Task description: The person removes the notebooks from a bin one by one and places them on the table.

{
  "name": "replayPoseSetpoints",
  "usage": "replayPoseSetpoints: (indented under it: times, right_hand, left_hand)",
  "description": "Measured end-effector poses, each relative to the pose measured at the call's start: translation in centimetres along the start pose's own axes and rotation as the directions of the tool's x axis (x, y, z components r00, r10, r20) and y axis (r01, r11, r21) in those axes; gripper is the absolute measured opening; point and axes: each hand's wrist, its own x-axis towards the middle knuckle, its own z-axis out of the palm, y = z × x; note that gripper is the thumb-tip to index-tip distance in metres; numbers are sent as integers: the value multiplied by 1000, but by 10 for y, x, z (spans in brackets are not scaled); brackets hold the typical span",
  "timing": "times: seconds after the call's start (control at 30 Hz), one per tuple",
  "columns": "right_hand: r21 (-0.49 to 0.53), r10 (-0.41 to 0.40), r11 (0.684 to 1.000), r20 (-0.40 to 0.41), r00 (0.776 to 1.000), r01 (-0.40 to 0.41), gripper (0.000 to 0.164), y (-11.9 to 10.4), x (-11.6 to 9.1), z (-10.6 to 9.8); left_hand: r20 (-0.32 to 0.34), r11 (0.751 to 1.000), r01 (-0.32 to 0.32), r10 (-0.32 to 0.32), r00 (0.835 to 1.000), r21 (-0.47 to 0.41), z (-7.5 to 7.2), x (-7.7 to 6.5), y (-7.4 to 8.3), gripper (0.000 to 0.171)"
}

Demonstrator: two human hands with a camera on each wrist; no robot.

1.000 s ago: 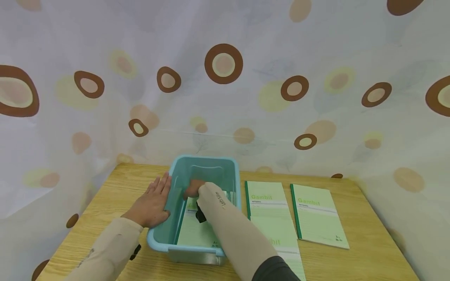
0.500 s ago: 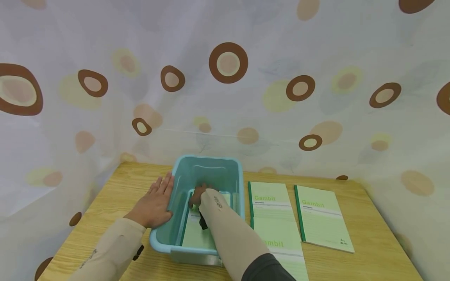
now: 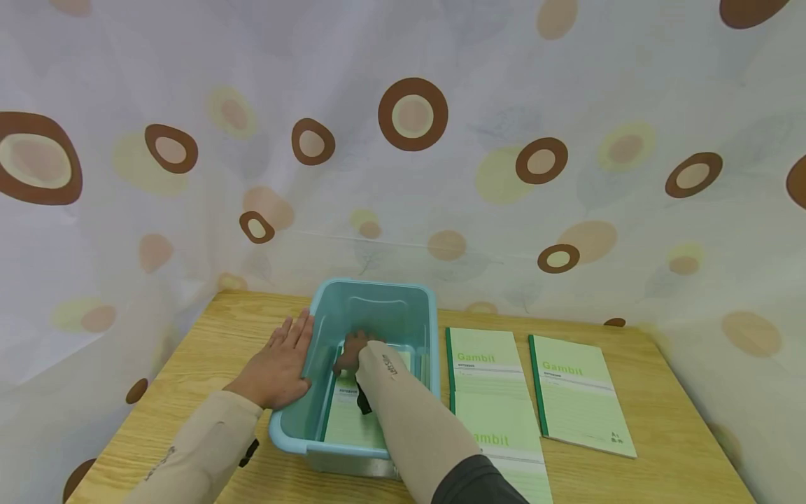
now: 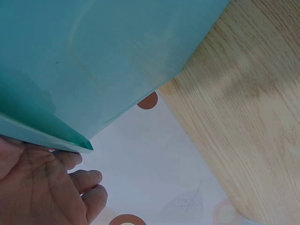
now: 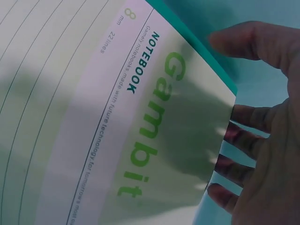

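A light blue plastic bin (image 3: 403,302) stands on the wooden table, with a pale green notebook (image 3: 355,416) lying flat in it, cover up. My left hand (image 3: 277,360) rests on the bin's left rim with fingers stretched along it; in the left wrist view the palm is against the bin wall (image 4: 140,42). My right hand (image 3: 351,353) is down inside the bin at the far end of the notebook. In the right wrist view, its fingertips (image 5: 229,166) sit at the notebook's top edge. The right thumb (image 5: 234,41) lies beside the green spine, apart from the fingers.
To the bin's right lie two overlapping Gambit notebooks, a far one (image 3: 485,353) and a nearer one (image 3: 497,420). Another Gambit notebook (image 3: 582,395) lies further right on the table (image 3: 667,434). A patterned sheet (image 3: 415,210) hangs behind and at the sides.
My right hand has drawn slightly back toward me, and its fingers have come to the notebook's far end. The left hand keeps its place on the rim. The head view has shifted a little.
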Motion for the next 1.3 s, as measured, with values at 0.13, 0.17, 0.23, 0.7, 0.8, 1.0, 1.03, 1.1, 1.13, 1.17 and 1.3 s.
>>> replayPoseSetpoints:
  times: [0.13, 0.17, 0.23, 0.7, 0.8, 1.0, 1.03, 1.1, 1.13, 1.17, 1.3]
  right_hand:
    - [34, -5, 999, -6, 1000, 5, 76, -1, 2, 1]
    - [44, -2, 999, -8, 1000, 3, 77, -2, 0, 0]
    - [66, -2, 998, -11, 1000, 3, 77, -4, -4, -1]
    - [122, -45, 991, -14, 999, 46, 68, -9, -9, -7]
    - [123, -54, 991, -6, 999, 55, 70, -10, -9, -6]
    - [101, -47, 994, -18, 999, 49, 79, -7, -4, -3]
    - [96, -43, 994, -25, 999, 45, 80, -8, -3, -2]
    - [80, -40, 996, -28, 999, 42, 79, -8, 0, -2]
    - [73, -42, 996, -39, 998, 44, 78, -9, 1, -1]
    - [65, -40, 997, -49, 998, 43, 77, -9, 3, -1]
    - [10, -39, 999, -107, 993, 40, 76, -11, 9, 1]
  left_hand:
    - [4, 1000, -2, 2, 1000, -3, 0, 0, 0, 81]
    - [5, 1000, -3, 3, 1000, -4, 0, 0, 1, 81]
    - [4, 1000, -7, 7, 1000, -7, -1, 0, 1, 81]
    - [25, 1000, 7, -7, 1000, -1, -2, -1, 3, 80]
    - [23, 1000, 6, -6, 1000, -9, -1, 0, 2, 80]
    - [14, 999, -7, 7, 1000, -34, 1, 1, -1, 81]
    - [15, 999, -7, 7, 1000, -37, 1, 1, -1, 81]
    - [19, 999, -3, 3, 1000, -36, 0, 0, 0, 81]
    - [20, 999, 0, 0, 1000, -37, -1, 0, 1, 81]
    - [23, 999, 5, -4, 1000, -32, -2, -1, 2, 81]
    - [34, 1000, 19, -18, 999, -15, -3, -1, 2, 80]
